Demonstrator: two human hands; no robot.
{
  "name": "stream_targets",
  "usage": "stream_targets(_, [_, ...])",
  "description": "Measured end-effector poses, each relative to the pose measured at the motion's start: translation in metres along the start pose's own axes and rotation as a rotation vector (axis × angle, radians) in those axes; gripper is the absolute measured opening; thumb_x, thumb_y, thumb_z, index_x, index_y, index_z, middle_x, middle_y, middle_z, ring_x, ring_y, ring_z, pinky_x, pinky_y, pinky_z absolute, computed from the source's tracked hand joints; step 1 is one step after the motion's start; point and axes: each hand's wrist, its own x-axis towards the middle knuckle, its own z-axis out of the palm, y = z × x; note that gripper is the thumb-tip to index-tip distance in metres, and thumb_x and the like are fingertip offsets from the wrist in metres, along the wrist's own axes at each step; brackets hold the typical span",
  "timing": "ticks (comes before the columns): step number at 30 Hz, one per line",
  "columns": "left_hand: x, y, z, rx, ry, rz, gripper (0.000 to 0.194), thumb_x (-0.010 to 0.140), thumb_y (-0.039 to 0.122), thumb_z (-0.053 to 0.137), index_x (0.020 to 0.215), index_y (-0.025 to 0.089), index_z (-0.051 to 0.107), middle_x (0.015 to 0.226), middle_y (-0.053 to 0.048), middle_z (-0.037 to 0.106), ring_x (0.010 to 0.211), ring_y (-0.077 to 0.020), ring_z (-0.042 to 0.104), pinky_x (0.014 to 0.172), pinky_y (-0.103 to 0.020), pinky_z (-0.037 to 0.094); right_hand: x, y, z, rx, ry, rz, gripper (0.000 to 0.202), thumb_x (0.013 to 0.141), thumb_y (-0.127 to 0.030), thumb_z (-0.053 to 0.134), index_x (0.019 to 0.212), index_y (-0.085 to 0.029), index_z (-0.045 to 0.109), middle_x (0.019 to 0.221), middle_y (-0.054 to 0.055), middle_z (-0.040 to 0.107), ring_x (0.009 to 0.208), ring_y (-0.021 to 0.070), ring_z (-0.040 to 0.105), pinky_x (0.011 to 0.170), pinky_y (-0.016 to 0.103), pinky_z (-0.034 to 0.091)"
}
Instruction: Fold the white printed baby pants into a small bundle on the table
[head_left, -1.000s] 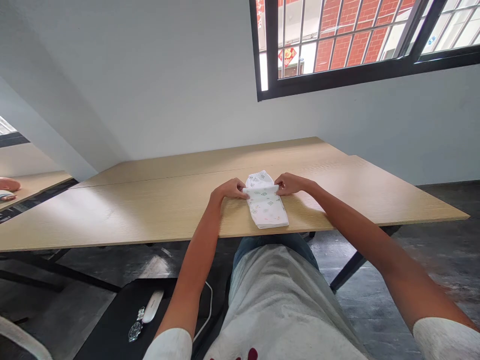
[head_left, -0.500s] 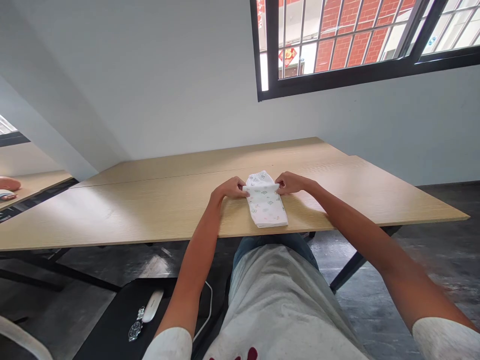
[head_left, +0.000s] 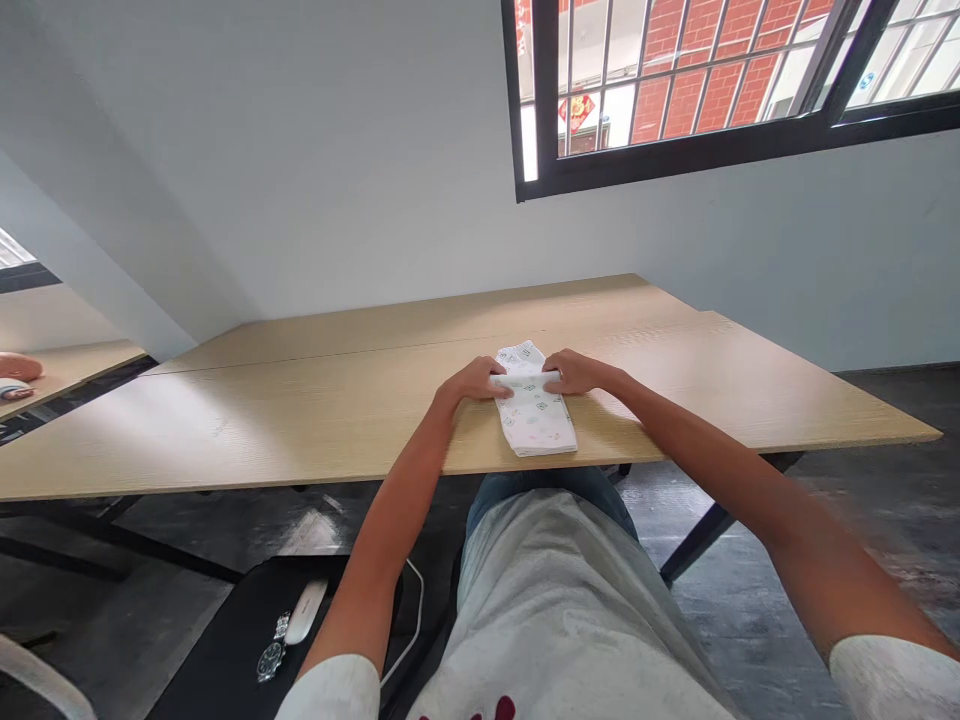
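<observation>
A white cloth (head_left: 535, 422) with small printed motifs lies folded in a narrow strip near the table's front edge. Across it runs a raised fold, gripped at both ends. My left hand (head_left: 480, 379) is closed on the left end of that fold, with the thumb on the near side. On the right end, my right hand (head_left: 571, 372) pinches the same fold. The far part of the cloth shows between and beyond the hands. Whether the piece is a garment or a plain cloth I cannot tell.
The wooden table (head_left: 300, 420) reaches back to the wall, below a barred window (head_left: 675, 80). At lower left, a wristwatch (head_left: 271, 655) and a white case (head_left: 306, 612) lie on a black chair seat (head_left: 217, 640). A white cable (head_left: 412, 620) hangs beside it.
Both hands have moved inward along the fold, closer together, covering more of its ends. The near part of the cloth has stayed in place.
</observation>
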Motion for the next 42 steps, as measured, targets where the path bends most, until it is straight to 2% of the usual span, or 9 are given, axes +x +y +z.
stream_targets(5, [0.012, 0.005, 0.018, 0.017, 0.044, 0.06, 0.022, 0.066, 0.035, 0.065, 0.059, 0.016, 0.058, 0.059, 0.004, 0.043, 0.059, -0.0101, 0.034, 0.057, -0.026, 0.025, 0.006, -0.014, 0.008, -0.102, 0.037, -0.004, 0.018, 0.082, -0.03, 0.061, 0.083, -0.013, 0.066, 0.083, 0.009, 0.067, 0.071, 0.0191, 0.054, 0.063, 0.028, 0.033])
stream_targets(8, [0.014, 0.005, 0.019, 0.033, 0.046, 0.086, 0.023, 0.068, 0.037, 0.064, 0.061, 0.015, 0.058, 0.06, 0.004, 0.044, 0.06, -0.0104, 0.035, 0.058, -0.026, 0.026, 0.007, -0.018, 0.009, -0.103, 0.051, 0.013, 0.02, 0.084, -0.03, 0.061, 0.09, -0.012, 0.068, 0.09, 0.012, 0.068, 0.078, 0.021, 0.057, 0.067, 0.028, 0.035])
stream_targets(16, [-0.002, 0.002, -0.011, 0.039, -0.092, -0.05, 0.032, 0.065, 0.045, 0.068, 0.059, 0.015, 0.059, 0.057, 0.006, 0.036, 0.059, -0.0095, 0.03, 0.056, -0.026, 0.022, 0.0, -0.002, -0.007, -0.018, -0.062, 0.037, 0.018, 0.078, -0.031, 0.062, 0.071, -0.015, 0.061, 0.069, 0.002, 0.061, 0.06, 0.0137, 0.046, 0.058, 0.027, 0.028])
stream_targets(20, [-0.005, 0.002, -0.016, 0.044, -0.087, -0.058, 0.033, 0.064, 0.045, 0.07, 0.058, 0.014, 0.062, 0.056, 0.006, 0.034, 0.058, -0.0088, 0.029, 0.055, -0.025, 0.022, -0.002, 0.0, -0.012, 0.027, -0.065, 0.031, 0.019, 0.078, -0.032, 0.061, 0.069, -0.015, 0.059, 0.066, 0.002, 0.06, 0.06, 0.0136, 0.046, 0.059, 0.026, 0.03])
stream_targets(23, [-0.006, 0.004, -0.019, -0.003, -0.03, -0.049, 0.033, 0.065, 0.045, 0.071, 0.06, 0.013, 0.064, 0.056, 0.006, 0.039, 0.057, -0.008, 0.031, 0.054, -0.024, 0.023, -0.004, 0.001, -0.019, 0.078, -0.03, -0.008, 0.022, 0.08, -0.036, 0.061, 0.074, -0.015, 0.063, 0.071, 0.003, 0.063, 0.062, 0.0142, 0.048, 0.061, 0.026, 0.032])
stream_targets(30, [-0.017, 0.012, -0.035, -0.151, 0.215, 0.029, 0.029, 0.073, 0.043, 0.07, 0.072, 0.014, 0.07, 0.072, 0.001, 0.064, 0.067, -0.0112, 0.054, 0.062, -0.022, 0.042, -0.012, -0.015, -0.043, 0.265, 0.182, 0.027, 0.024, 0.083, -0.039, 0.063, 0.078, -0.016, 0.068, 0.082, 0.004, 0.07, 0.078, 0.0186, 0.061, 0.072, 0.028, 0.043])
stream_targets(34, [-0.022, 0.024, -0.047, -0.2, 0.234, 0.046, 0.033, 0.076, 0.047, 0.07, 0.073, 0.014, 0.072, 0.074, -0.002, 0.069, 0.073, -0.0162, 0.063, 0.068, -0.026, 0.05, -0.013, -0.032, -0.062, 0.35, 0.225, 0.068, 0.024, 0.081, -0.041, 0.067, 0.08, -0.017, 0.071, 0.084, 0.003, 0.072, 0.081, 0.021, 0.065, 0.071, 0.029, 0.046])
stream_targets(38, [-0.027, 0.047, -0.067, -0.171, 0.239, 0.077, 0.035, 0.075, 0.049, 0.074, 0.077, 0.014, 0.075, 0.075, -0.003, 0.072, 0.075, -0.0181, 0.066, 0.068, -0.027, 0.054, -0.016, -0.051, -0.097, 0.317, 0.251, 0.065, 0.029, 0.077, -0.045, 0.074, 0.078, -0.017, 0.073, 0.078, 0.003, 0.072, 0.077, 0.0218, 0.066, 0.068, 0.03, 0.048])
stream_targets(42, [-0.043, 0.087, -0.093, -0.131, 0.26, 0.128, 0.033, 0.074, 0.046, 0.077, 0.079, 0.014, 0.075, 0.074, -0.004, 0.071, 0.073, -0.0166, 0.066, 0.064, -0.024, 0.054, -0.029, -0.082, -0.133, 0.338, 0.242, 0.037, 0.034, 0.076, -0.048, 0.078, 0.084, -0.016, 0.076, 0.078, 0.004, 0.071, 0.076, 0.0212, 0.065, 0.065, 0.029, 0.05])
